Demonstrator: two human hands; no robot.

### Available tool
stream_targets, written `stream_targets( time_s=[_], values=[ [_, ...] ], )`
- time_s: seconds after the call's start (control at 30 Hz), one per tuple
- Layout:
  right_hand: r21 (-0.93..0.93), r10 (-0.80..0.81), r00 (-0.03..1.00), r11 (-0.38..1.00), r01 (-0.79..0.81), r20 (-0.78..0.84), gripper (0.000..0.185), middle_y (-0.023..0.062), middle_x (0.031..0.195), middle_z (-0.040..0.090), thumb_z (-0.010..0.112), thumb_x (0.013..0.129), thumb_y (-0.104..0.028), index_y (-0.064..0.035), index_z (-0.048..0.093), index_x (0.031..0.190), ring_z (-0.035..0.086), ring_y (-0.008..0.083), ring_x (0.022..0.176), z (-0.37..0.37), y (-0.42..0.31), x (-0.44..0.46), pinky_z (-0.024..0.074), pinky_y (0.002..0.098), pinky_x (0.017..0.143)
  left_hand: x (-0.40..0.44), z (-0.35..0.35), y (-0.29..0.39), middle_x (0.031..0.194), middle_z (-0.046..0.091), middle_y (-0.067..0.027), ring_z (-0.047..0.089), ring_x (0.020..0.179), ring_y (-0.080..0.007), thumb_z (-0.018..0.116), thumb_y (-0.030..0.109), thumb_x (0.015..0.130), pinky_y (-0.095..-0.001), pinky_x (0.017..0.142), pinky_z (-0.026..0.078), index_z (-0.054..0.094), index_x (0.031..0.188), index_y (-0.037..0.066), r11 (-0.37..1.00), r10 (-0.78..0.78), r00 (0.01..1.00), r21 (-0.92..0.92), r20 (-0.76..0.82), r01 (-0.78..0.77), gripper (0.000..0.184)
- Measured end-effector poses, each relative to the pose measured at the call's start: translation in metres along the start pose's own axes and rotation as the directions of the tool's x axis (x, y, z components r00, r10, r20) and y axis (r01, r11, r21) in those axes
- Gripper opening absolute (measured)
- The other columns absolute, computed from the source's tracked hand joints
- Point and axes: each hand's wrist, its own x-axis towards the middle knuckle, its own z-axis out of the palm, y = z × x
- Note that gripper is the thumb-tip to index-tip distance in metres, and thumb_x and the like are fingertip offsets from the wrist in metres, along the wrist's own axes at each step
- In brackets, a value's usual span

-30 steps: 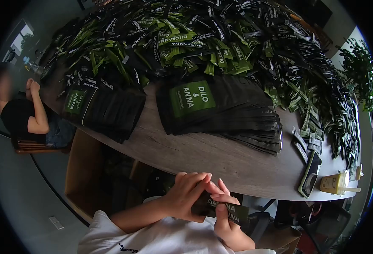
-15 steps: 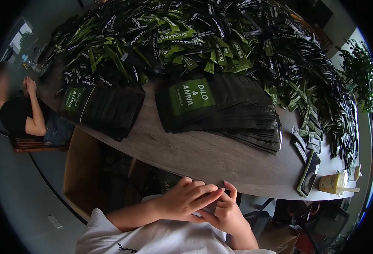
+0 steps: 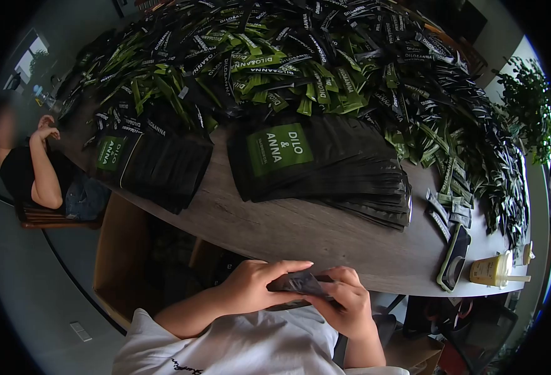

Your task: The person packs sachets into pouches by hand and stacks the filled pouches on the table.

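Observation:
Close to my body, just off the near table edge, my left hand (image 3: 250, 287) and my right hand (image 3: 348, 300) grip a small-looking black pouch (image 3: 298, 284) from its two sides. Its top faces me; whether it is open is unclear. Both sets of fingers are closed around its ends, with the left index finger lying along the upper edge. Beyond my hands lies a fanned stack of black pouches (image 3: 350, 169) with a green DILO & ANNA label. A second pouch stack (image 3: 163, 165) with a band around it is to the left.
A large heap of black and green stick sachets (image 3: 275, 69) covers the far table. At the right are a phone (image 3: 455, 257) and a drink cup (image 3: 491, 270). An open cardboard box (image 3: 120, 262) stands below the table edge. A seated person (image 3: 38, 172) is at the left.
My hands have moved apart and turned, bringing the black pouch between them into plain view. At the left, the other person's hands have shifted.

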Motion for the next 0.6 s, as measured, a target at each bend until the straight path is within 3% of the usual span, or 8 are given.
stream_targets(
  time_s=[0.13, 0.2, 0.23, 0.33, 0.37, 0.47, 0.53, 0.6],
  values=[
    [0.075, 0.183, 0.892, 0.983, -0.167, -0.413, 0.022, 0.0067, 0.072, 0.054, 0.073, 0.062, -0.001, 0.0015, 0.057, 0.076, 0.052, 0.0186, 0.067, 0.01, -0.008, 0.0, 0.0425, 0.027, 0.063, -0.001, 0.005, 0.003, 0.075, 0.064, -0.0078, 0.059, 0.063, -0.0077, 0.071, 0.013, 0.072, -0.0211, 0.057, 0.047, 0.059, 0.096, 0.0, 0.967, -0.071, 0.99, -0.252, -0.119, 0.04, 0.03],
    [0.179, 0.322, 0.942, 0.936, -0.302, -0.096, 0.02, 0.0078, 0.068, 0.056, 0.072, 0.064, 0.0, 0.0004, 0.058, 0.078, 0.054, 0.0194, 0.062, 0.007, 0.002, -0.016, 0.0441, 0.027, 0.056, -0.001, 0.007, 0.005, 0.073, 0.064, -0.007, 0.059, 0.062, -0.0073, 0.07, 0.012, 0.072, -0.0202, 0.056, 0.047, 0.06, 0.092, 0.0, 0.92, -0.161, 0.983, -0.373, -0.086, 0.118, 0.026],
    [0.251, 0.328, 0.939, 0.922, -0.295, -0.104, 0.017, 0.0089, 0.067, 0.056, 0.07, 0.066, 0.0, 0.0014, 0.057, 0.077, 0.053, 0.0193, 0.057, 0.012, 0.004, -0.017, 0.0432, 0.0263, 0.053, -0.001, 0.009, 0.006, 0.07, 0.063, -0.0062, 0.058, 0.062, -0.0069, 0.07, 0.012, 0.073, -0.0193, 0.056, 0.046, 0.061, 0.089, -0.001, 0.853, -0.245, 0.969, -0.484, -0.042, 0.195, 0.022],
    [0.226, 0.304, 0.95, 0.933, -0.28, -0.074, 0.012, 0.0094, 0.068, 0.057, 0.067, 0.069, 0.0, 0.0009, 0.057, 0.076, 0.054, 0.0213, 0.059, 0.012, 0.003, -0.014, 0.0421, 0.0275, 0.053, 0.0, 0.01, 0.009, 0.064, 0.062, -0.0042, 0.056, 0.055, -0.0065, 0.067, 0.002, 0.073, -0.018, 0.049, 0.041, 0.063, 0.08, 0.0, 0.942, -0.128, 0.981, -0.328, -0.144, 0.075, 0.008],
    [0.184, 0.279, 0.96, 0.946, -0.268, -0.039, 0.012, 0.0094, 0.069, 0.057, 0.067, 0.069, -0.001, 0.0006, 0.057, 0.076, 0.054, 0.0224, 0.06, 0.01, 0.001, -0.011, 0.0418, 0.0284, 0.055, -0.007, 0.006, 0.002, 0.07, 0.063, -0.0071, 0.058, 0.056, -0.0095, 0.065, 0.005, 0.075, -0.0211, 0.051, 0.045, 0.061, 0.082, -0.001, 0.963, -0.154, 0.987, -0.229, -0.035, 0.142, 0.01],
    [0.231, 0.03, 0.996, 0.972, -0.049, 0.083, 0.015, 0.0085, 0.077, 0.06, 0.068, 0.07, -0.007, -0.0007, 0.06, 0.081, 0.056, 0.023, 0.066, 0.007, 0.008, -0.007, 0.0425, 0.0307, 0.061, -0.011, -0.006, -0.005, 0.078, 0.065, -0.0078, 0.057, 0.054, -0.0124, 0.065, 0.005, 0.075, -0.0241, 0.049, 0.044, 0.063, 0.087, 0.001, 0.959, 0.011, 0.999, -0.283, -0.039, -0.021, 0.013],
    [0.185, -0.094, 0.982, 0.981, 0.063, 0.163, 0.02, 0.0088, 0.082, 0.06, 0.067, 0.071, -0.011, -0.0013, 0.061, 0.088, 0.056, 0.0233, 0.071, -0.005, 0.012, 0.002, 0.0432, 0.031, 0.064, -0.017, -0.031, -0.004, 0.09, 0.065, -0.0056, 0.057, 0.063, -0.014, 0.063, 0.003, 0.074, -0.0249, 0.057, 0.044, 0.062, 0.099, 0.002, 0.971, 0.119, 0.991, -0.214, 0.058, -0.104, 0.024],
    [-0.12, 0.033, 0.996, 0.992, -0.023, 0.08, 0.023, 0.0105, 0.09, 0.06, 0.066, 0.073, -0.011, -0.003, 0.061, 0.094, 0.057, 0.0237, 0.078, -0.035, 0.023, 0.003, 0.0451, 0.0316, 0.067, -0.036, -0.064, -0.001, 0.101, 0.063, -0.0059, 0.056, 0.069, -0.0145, 0.062, 0.006, 0.075, -0.0269, 0.065, 0.043, 0.059, 0.105, 0.003, 0.985, 0.009, 0.998, -0.173, 0.067, 0.003, 0.03]
  ],
)
